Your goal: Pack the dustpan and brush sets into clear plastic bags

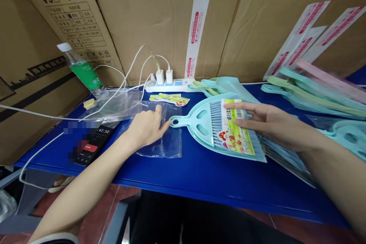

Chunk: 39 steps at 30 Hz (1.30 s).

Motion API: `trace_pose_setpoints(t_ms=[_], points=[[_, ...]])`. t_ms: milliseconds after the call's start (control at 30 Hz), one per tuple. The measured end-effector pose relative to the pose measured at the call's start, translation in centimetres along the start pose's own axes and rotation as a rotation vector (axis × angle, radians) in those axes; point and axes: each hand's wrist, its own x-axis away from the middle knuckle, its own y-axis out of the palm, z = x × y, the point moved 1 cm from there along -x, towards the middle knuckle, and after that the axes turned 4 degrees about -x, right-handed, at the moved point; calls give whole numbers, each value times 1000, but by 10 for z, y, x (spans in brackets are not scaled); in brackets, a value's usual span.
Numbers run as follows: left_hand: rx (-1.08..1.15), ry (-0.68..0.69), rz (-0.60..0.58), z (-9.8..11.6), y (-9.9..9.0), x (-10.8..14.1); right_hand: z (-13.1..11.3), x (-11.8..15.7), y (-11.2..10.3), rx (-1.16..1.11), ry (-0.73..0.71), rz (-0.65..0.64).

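Note:
A light-blue dustpan lies with its handle toward the left, and a small brush with blue bristles sits in it. A printed label card covers part of the bristles. My right hand grips the set at its wide end, thumb and fingers over the card. At the other end, my left hand has its thumb at the tip of the handle and its index finger stretched out, apart from the thumb; its other fingers are hidden. Beneath that hand is a clear plastic bag.
Behind the set are a white power strip with chargers, loose label cards and another dustpan. More dustpans pile up at right. On the left stand a bottle and a phone, with white cables across.

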Motion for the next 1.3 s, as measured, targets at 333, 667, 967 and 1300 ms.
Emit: trace_pose_setpoints(t_ms=[333,667,967,1300], points=[[107,45,-61,2,7,-4,-7,4,9,-74,54,-81],[491,258,8,-3,10,-4,5,2,12,-90,26,-113],[1260,440,-109,7,19,-5,5,6,25,-183,58,-107],[555,332,151,-10,-3,-4,10,2,32,-185,70,-135]])
